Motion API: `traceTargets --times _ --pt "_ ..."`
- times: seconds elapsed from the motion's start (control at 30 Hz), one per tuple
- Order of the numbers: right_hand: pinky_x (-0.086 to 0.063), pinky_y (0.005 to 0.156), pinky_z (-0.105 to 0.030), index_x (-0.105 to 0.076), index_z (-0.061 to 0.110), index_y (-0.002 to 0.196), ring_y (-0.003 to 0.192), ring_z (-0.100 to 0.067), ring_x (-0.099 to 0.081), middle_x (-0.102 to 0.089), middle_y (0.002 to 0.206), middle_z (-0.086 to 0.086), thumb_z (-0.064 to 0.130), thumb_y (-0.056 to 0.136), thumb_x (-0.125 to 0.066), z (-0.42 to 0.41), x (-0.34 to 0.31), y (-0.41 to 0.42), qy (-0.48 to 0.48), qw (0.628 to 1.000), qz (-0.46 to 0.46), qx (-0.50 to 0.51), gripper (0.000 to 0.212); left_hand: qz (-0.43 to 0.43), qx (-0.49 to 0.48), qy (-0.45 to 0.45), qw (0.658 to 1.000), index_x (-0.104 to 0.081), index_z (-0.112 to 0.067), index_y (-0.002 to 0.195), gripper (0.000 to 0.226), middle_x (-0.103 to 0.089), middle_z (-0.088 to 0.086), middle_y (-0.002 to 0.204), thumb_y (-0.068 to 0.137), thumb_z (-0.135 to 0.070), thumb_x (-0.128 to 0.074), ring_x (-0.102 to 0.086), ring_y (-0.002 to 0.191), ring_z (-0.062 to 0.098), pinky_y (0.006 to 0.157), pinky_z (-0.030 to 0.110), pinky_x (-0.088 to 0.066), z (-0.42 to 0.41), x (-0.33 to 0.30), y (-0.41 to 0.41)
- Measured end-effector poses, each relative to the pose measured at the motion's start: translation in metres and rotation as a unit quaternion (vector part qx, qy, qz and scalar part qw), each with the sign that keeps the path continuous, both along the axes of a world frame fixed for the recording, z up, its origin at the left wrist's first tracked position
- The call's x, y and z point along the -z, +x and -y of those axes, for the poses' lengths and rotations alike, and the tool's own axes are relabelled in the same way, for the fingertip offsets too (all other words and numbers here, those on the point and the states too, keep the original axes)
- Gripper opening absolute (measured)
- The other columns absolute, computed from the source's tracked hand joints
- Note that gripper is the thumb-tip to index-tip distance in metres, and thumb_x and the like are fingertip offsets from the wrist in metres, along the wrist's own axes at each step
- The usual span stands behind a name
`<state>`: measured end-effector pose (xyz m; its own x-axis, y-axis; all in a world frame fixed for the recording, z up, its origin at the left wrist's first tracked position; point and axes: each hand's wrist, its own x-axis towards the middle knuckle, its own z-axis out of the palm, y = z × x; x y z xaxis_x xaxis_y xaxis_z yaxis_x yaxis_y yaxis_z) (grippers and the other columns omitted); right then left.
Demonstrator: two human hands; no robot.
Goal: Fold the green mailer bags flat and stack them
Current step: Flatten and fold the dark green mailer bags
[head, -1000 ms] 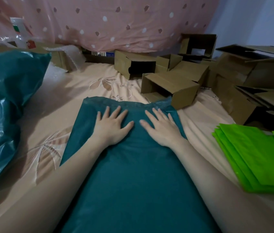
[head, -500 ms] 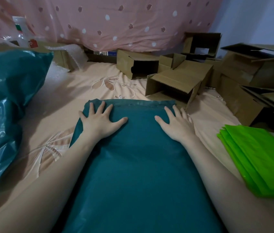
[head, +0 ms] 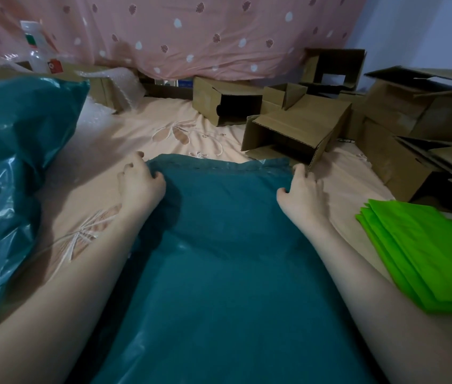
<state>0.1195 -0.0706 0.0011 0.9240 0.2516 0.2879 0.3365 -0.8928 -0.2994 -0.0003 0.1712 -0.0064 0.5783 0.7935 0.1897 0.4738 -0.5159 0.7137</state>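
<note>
The teal mailer bag (head: 230,267) lies spread lengthwise on the bed (head: 147,128), running from the near edge of the view to a far edge just short of the open cardboard box (head: 294,134).

Grip state:
- The left hand (head: 141,187) sits at the far left corner of the bag. Its fingers are curled over the corner and the thumb presses the film from above, so it holds that corner.
- The right hand (head: 302,195) sits at the far right corner, fingers curled round the side edge. It holds that corner likewise; the fingertips under the film are hidden.

Handling, as judged from the view:
- The bag is thin plastic film, light and limp. It has no stiffness of its own and will sag between the two hands when lifted.
- The surface is glossy and likely slippery. A pinch at the corners, where the seam doubles the film, should hold better than a flat palm.
- Trapped air may puff the bag; fold slowly toward the near end and press flat.

Other items: a stack of bright green folded bags (head: 424,256) lies to the right, apart from the teal bag. A bulky heap of crumpled teal plastic (head: 11,173) lies to the left. More cardboard boxes (head: 402,112) stand at the far right.
</note>
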Motion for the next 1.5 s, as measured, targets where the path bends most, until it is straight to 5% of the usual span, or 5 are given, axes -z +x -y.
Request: traceTargets --times 0.13,0.83,1.07,1.33,1.5 --pt "-0.046 0.068 -0.033 -0.034 0.015 0.128 0.093 -0.029 -0.056 -0.059 0.112 -0.013 0.006 0.083 -0.051 0.003 -0.01 -0.002 0.137 0.986 -0.097 0.02 0.049 0.068 -0.028 -0.135 0.988 -0.039 -0.012 0.127 0.048 -0.058 0.013 0.116 0.081 -0.01 -0.055 -0.052 0.109 0.033 0.087 0.04 -0.047 -0.004 -0.011 -0.008" --pt "-0.051 0.091 -0.042 -0.067 0.009 0.093 0.095 -0.028 -0.063 -0.068 0.093 -0.007 0.001 0.076 -0.07 0.064 -0.055 -0.067 0.409 0.9 -0.149 -0.02 0.019 0.234 0.02 -0.127 0.964 -0.069 -0.016 0.087 0.012 -0.06 -0.001 0.081 0.076 -0.015 -0.074 -0.055 0.075 0.013 0.063 0.016 -0.042 0.046 -0.072 -0.112" --pt "-0.023 0.037 -0.018 -0.057 0.01 0.074 0.027 -0.006 -0.037 -0.048 0.042 -0.001 0.005 0.084 -0.06 0.098 -0.056 -0.105 0.441 0.865 -0.235 -0.034 0.012 0.222 0.064 -0.229 0.946 -0.067 -0.016 0.085 0.007 -0.055 -0.001 0.061 0.08 -0.01 -0.069 -0.038 0.032 0.002 0.04 0.013 -0.032 0.071 -0.067 -0.162" --pt "-0.053 0.047 -0.024 -0.07 0.007 0.093 0.06 -0.021 -0.062 -0.071 0.075 -0.007 0.029 0.096 -0.027 0.122 -0.05 -0.143 0.598 0.721 -0.35 -0.011 0.048 0.217 0.084 -0.426 0.874 -0.054 -0.014 0.078 0.017 -0.06 0.002 0.08 0.08 -0.022 -0.039 -0.062 0.058 0.018 0.071 0.031 -0.05 0.092 -0.062 -0.205" --pt "-0.05 0.058 -0.026 -0.064 0.01 0.091 0.074 -0.02 -0.06 -0.064 0.091 -0.01 0.032 0.093 -0.047 0.132 -0.051 -0.163 0.511 0.768 -0.383 -0.043 0.028 0.124 0.078 -0.399 0.905 -0.059 -0.013 0.079 0.035 -0.062 0.006 0.086 0.088 -0.045 -0.049 -0.062 0.076 0.022 0.066 0.032 -0.054 0.097 -0.055 -0.222"
